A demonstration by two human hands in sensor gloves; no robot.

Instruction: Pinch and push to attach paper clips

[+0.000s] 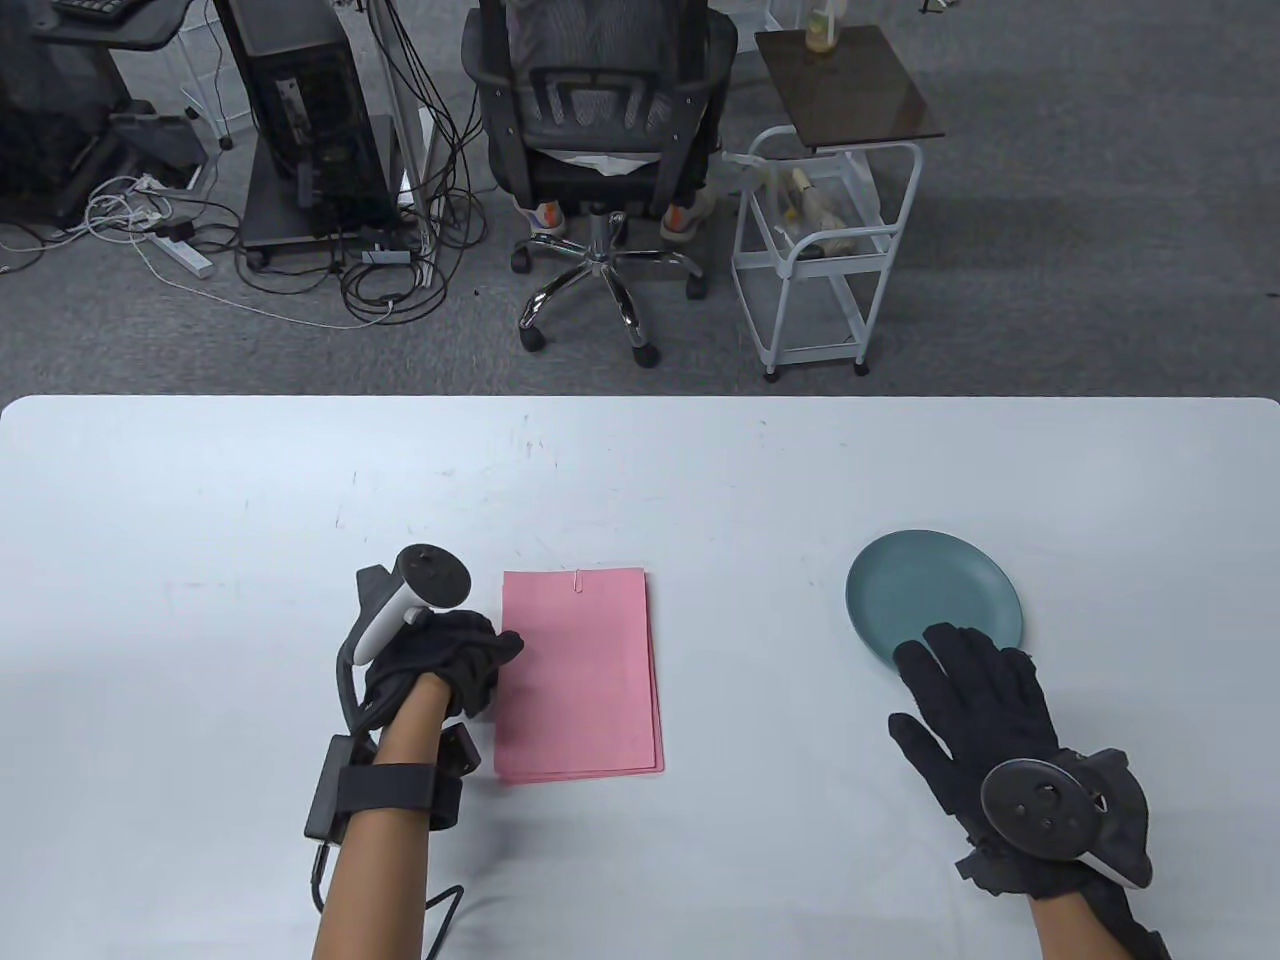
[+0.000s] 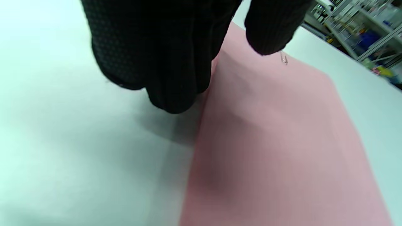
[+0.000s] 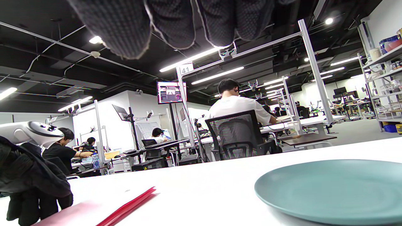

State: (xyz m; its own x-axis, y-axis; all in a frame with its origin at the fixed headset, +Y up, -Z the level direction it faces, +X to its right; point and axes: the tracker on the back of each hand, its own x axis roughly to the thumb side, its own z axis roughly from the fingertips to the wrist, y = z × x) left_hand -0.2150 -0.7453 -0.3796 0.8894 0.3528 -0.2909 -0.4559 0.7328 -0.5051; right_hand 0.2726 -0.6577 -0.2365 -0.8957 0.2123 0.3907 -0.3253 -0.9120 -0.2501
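Observation:
A stack of pink paper (image 1: 578,675) lies on the white table (image 1: 200,520), with one silver paper clip (image 1: 579,580) on its far edge. My left hand (image 1: 470,655) sits at the stack's left edge, fingers (image 2: 157,56) loosely curled down beside the paper and thumb (image 2: 270,31) over it near the clip (image 2: 284,58); it holds nothing that I can see. My right hand (image 1: 975,700) lies flat with straight fingers, its fingertips (image 3: 176,22) over the near rim of a teal plate (image 1: 935,590). The plate (image 3: 333,191) looks empty. No loose clips show.
Beyond the table's far edge stand an office chair (image 1: 600,130), a white wheeled cart (image 1: 820,250) and a computer tower with cables (image 1: 300,120). In the right wrist view, people sit at desks behind.

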